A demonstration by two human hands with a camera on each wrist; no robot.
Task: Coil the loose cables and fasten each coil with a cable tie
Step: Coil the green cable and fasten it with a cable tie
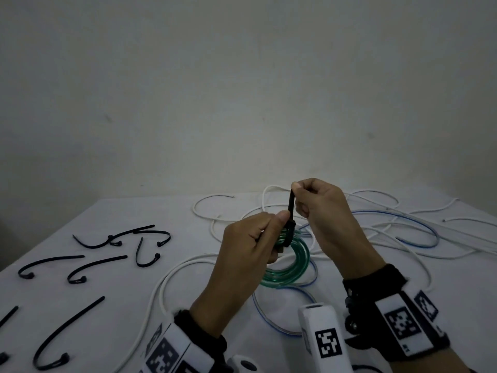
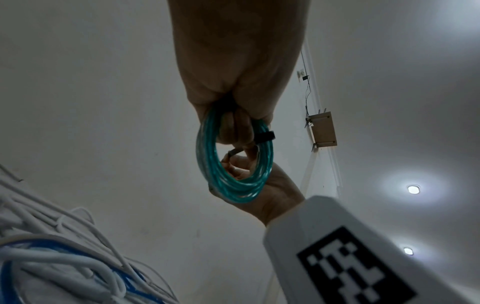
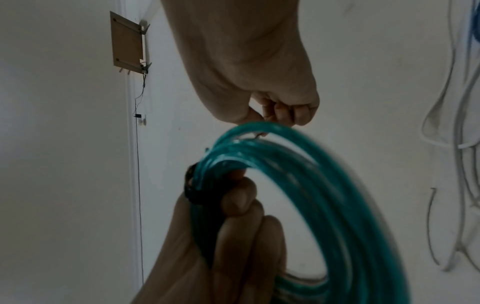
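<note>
One cable tie (image 1: 291,211) stands upright from the green coil (image 1: 293,262): right hand (image 1: 320,208) pinches its tail above, left hand (image 1: 250,243) grips the coil below.

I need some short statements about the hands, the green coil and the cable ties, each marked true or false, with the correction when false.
1. The left hand grips the green coil. True.
2. The right hand rests flat on the table. False: it pinches the tail of the black cable tie above the coil.
3. Spare cable ties lie at the left of the table. True.
4. All loose cables are red. False: white cables and a blue cable lie there.
</note>
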